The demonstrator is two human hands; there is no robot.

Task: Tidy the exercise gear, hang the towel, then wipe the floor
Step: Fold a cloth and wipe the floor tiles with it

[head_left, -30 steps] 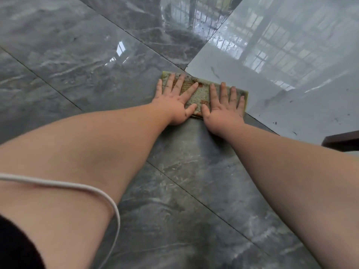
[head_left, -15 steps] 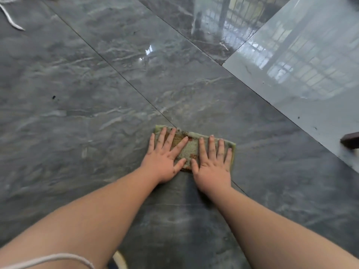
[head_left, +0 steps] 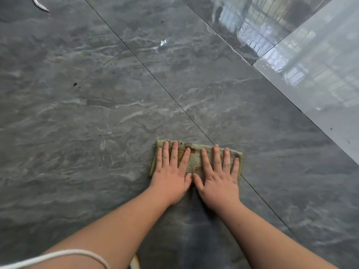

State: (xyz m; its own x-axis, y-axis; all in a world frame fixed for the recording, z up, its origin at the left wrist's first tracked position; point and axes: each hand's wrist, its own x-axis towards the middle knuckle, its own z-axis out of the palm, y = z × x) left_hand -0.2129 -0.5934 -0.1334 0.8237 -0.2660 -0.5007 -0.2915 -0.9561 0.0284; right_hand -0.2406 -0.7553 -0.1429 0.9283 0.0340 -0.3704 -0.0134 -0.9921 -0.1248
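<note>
A folded yellow-green cloth [head_left: 194, 156] with rusty brown stains lies flat on the dark grey marbled floor [head_left: 97, 113]. My left hand [head_left: 172, 172] presses down on its left half with fingers spread. My right hand [head_left: 218, 176] presses on its right half, fingers also spread, thumb touching the left thumb. Both palms cover the cloth's near edge. A darker wiped streak runs from the cloth back toward me between my forearms.
A lighter glossy grey tile [head_left: 320, 84] fills the far right and reflects window bars. A white cord [head_left: 58, 256] crosses my left forearm at the bottom. A thin white strip [head_left: 39, 4] lies at the top left. A small dark speck [head_left: 75, 84] marks the floor.
Both hands have drawn the cloth back toward me, away from the light tile, leaving a wiped streak. The dark piece of furniture at the right edge has left the view.
</note>
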